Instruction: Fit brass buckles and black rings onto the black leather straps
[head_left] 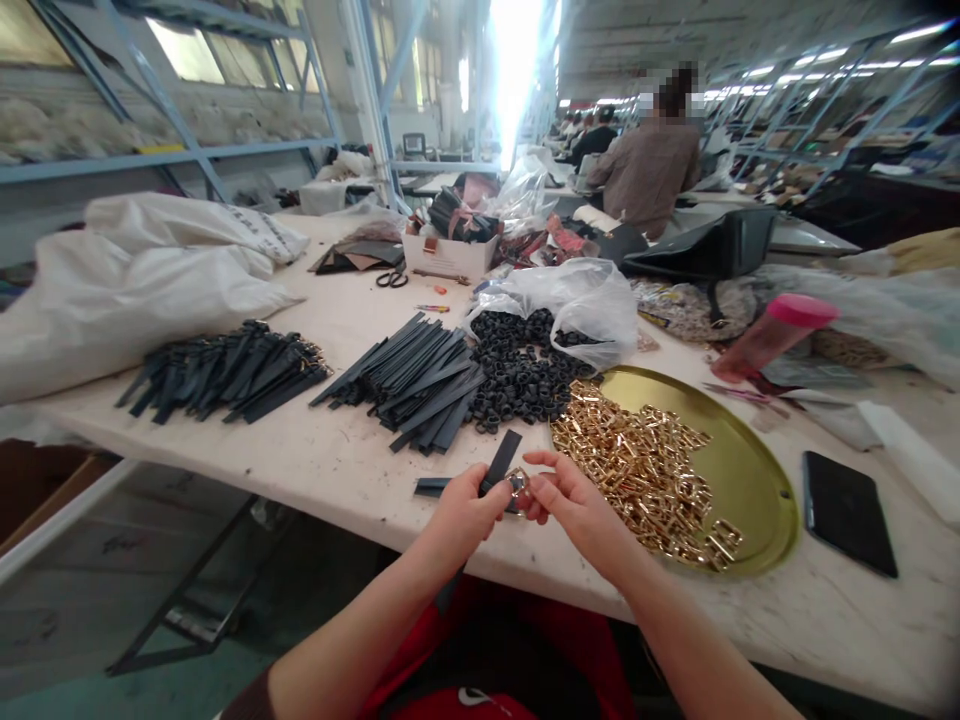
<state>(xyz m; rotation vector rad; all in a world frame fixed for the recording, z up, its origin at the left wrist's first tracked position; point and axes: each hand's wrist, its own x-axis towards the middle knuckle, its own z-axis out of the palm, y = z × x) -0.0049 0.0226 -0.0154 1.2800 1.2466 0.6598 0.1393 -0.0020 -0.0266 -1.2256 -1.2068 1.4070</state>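
Note:
My left hand (463, 515) is closed round a black strap (499, 459) that sticks up and to the right from its fingers. My right hand (564, 498) pinches a small metal buckle (517, 485) at the strap's lower end, right against the left thumb. Both hands hover over the near edge of the white table (315, 470). Just beyond them lie a heap of loose black straps (416, 382), a pile of black rubber loops (519, 375) and a gold round tray (739, 470) full of gold buckles (637, 465).
A second heap of assembled straps (225, 370) lies at the left, beside big white sacks (142, 270). A black phone (847, 510), a pink-capped bottle (776, 335), a clear plastic bag (577, 300), scissors (391, 279) and a white box (448, 255) are on the table. A person (649, 165) sits beyond.

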